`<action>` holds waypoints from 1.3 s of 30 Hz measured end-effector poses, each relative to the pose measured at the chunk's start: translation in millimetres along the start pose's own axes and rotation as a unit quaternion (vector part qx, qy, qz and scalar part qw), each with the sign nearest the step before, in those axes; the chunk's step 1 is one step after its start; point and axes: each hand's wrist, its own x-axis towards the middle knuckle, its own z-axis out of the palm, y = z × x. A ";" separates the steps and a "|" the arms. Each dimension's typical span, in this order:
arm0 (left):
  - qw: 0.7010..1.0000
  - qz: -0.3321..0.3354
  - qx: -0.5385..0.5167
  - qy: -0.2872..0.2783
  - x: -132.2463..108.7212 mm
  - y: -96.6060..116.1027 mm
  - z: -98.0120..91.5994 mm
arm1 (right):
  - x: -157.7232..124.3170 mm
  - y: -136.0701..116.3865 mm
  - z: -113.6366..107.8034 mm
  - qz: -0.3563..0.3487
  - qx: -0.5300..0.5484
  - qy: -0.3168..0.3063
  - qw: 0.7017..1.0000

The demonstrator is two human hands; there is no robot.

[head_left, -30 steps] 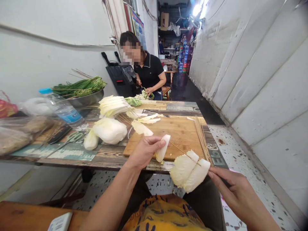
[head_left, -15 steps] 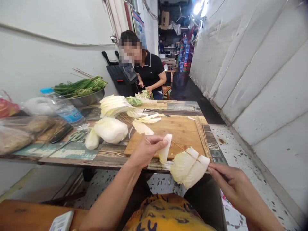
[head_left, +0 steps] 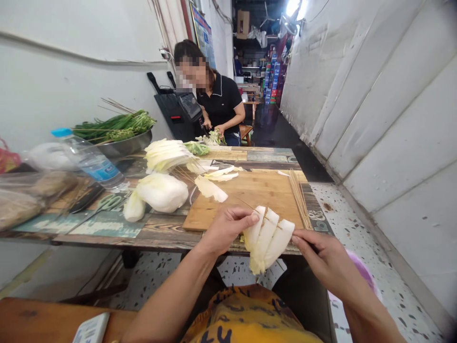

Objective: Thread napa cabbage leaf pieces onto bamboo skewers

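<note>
My left hand (head_left: 224,227) pinches a pale cabbage piece (head_left: 254,229) against two others on a thin bamboo skewer (head_left: 246,205), whose tip sticks out up and left past my fingers. The three pieces (head_left: 269,240) hang together just past the table's near edge. My right hand (head_left: 323,259) is closed on the skewer's lower end, right beside the cabbage. A wooden cutting board (head_left: 250,197) lies just beyond both hands.
Loose skewers (head_left: 299,195) lie on the board's right side, cabbage strips (head_left: 210,188) on its left. Cabbage chunks (head_left: 162,192), scissors (head_left: 107,204), a water bottle (head_left: 91,162) and a bowl of greens (head_left: 117,131) sit left. Another person (head_left: 217,105) works at the table's far end.
My hands came together: the piece in my left hand has gone onto the skewer and now sits against the two pieces held by my right hand.
</note>
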 end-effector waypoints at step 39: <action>0.991 -0.020 -0.102 0.085 -21.0 15.4 -10.7 | -34.0 11.5 -34.7 -0.033 -0.076 -0.038 0.996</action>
